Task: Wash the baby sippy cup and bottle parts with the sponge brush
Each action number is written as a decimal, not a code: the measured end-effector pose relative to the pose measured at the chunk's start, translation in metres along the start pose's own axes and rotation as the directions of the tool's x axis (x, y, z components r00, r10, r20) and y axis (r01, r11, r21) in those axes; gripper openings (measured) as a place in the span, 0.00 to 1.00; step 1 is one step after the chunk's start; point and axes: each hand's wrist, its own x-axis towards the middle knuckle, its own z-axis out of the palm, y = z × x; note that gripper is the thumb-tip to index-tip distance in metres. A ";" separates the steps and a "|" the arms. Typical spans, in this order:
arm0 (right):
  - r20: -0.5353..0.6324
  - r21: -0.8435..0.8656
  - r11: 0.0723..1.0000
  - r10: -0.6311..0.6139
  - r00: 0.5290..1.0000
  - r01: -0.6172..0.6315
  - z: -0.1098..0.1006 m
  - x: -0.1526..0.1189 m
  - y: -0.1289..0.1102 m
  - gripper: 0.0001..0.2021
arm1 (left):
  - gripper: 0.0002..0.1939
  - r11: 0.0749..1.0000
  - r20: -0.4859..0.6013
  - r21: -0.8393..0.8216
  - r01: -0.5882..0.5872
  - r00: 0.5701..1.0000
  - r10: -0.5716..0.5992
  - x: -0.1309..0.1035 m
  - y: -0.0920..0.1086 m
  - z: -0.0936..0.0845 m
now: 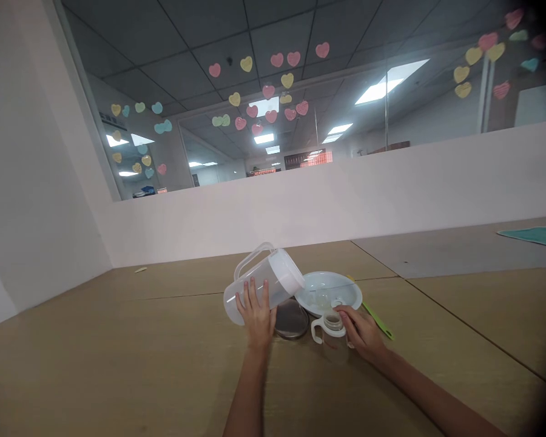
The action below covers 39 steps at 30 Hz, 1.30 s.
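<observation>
My left hand (257, 315) is wrapped around the body of a translucent plastic pitcher (277, 285) with a white lid and a loop handle. The pitcher leans right, lid end toward the bottle and higher than its base. My right hand (364, 334) is closed, thumb and finger pinched at the rim of a small clear bottle (333, 323). The bottle stands upright with an open, threaded-looking neck and a white collar with curved handles. Whether any liquid flows from the pitcher cannot be made out.
Behind the bottle is a white plate (351, 300) with small clear items on it. A dark grey round dish (292, 320) lies under the pitcher's lid end. A green-handled utensil (380, 321) rests right of the plate. A teal cloth (534, 235) lies far right, before a low wall.
</observation>
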 end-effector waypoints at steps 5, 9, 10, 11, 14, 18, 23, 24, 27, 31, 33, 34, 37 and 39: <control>0.015 -0.025 1.000 -0.018 1.000 0.018 0.001 -0.001 0.002 0.10 | 0.33 1.000 0.007 0.007 -0.008 1.000 0.008 -0.001 -0.001 0.002; 0.030 -0.024 1.000 -0.019 0.999 0.020 0.000 0.000 0.001 0.10 | 0.33 1.000 0.025 0.001 -0.007 1.000 0.007 -0.001 -0.001 0.003; 0.031 -0.024 0.999 -0.019 0.999 0.020 0.000 0.000 0.001 0.10 | 0.33 1.000 0.027 -0.003 -0.009 1.000 0.009 -0.001 0.000 0.003; 0.032 -0.026 0.999 -0.021 0.999 0.022 0.000 0.000 0.001 0.10 | 0.33 1.000 0.030 -0.007 -0.011 0.999 0.011 -0.001 0.000 0.003; 0.031 -0.031 0.999 -0.030 0.999 0.031 0.000 0.000 0.002 0.10 | 0.33 1.000 0.029 -0.023 -0.019 0.999 0.020 -0.001 0.000 0.002; 0.021 -0.046 0.998 -0.045 0.999 0.046 0.001 -0.001 0.003 0.10 | 0.34 0.999 0.021 -0.034 -0.010 1.000 0.011 0.000 -0.001 0.002; 0.039 -0.057 0.998 -0.032 0.999 0.034 0.001 -0.001 0.004 0.10 | 0.34 0.999 0.029 -0.020 0.034 0.999 -0.033 0.000 0.001 0.002; 0.042 -0.056 0.998 -0.030 0.999 0.033 0.001 -0.001 0.004 0.10 | 0.34 0.999 0.030 -0.018 0.046 0.999 -0.045 0.000 0.001 0.001; 0.042 -0.059 0.998 -0.026 0.999 0.028 0.001 -0.002 0.003 0.11 | 0.35 0.994 -0.004 -0.040 0.100 0.995 -0.100 -0.001 0.002 0.003; 0.045 -0.063 0.998 -0.012 0.999 0.015 0.001 -0.002 0.002 0.11 | 0.40 0.979 -0.108 -0.102 0.174 0.977 -0.185 0.000 -0.001 0.006; 0.040 -0.063 0.998 -0.013 0.999 0.015 0.001 -0.002 0.002 0.11 | 0.45 0.971 -0.159 -0.144 0.192 0.964 -0.214 0.002 -0.002 0.007; 0.035 -0.060 0.998 -0.015 0.999 0.018 0.001 -0.001 0.001 0.11 | 0.47 0.966 -0.179 -0.168 0.196 0.958 -0.226 0.003 -0.003 0.007; 0.016 -0.053 0.998 -0.021 1.000 0.021 0.001 0.000 0.000 0.11 | 0.53 0.949 -0.195 -0.249 0.195 0.949 -0.247 0.003 -0.002 0.006; 0.009 -0.058 0.998 -0.021 1.000 0.021 0.000 0.001 -0.001 0.11 | 0.55 0.936 -0.190 -0.308 0.172 0.953 -0.237 0.002 -0.001 0.005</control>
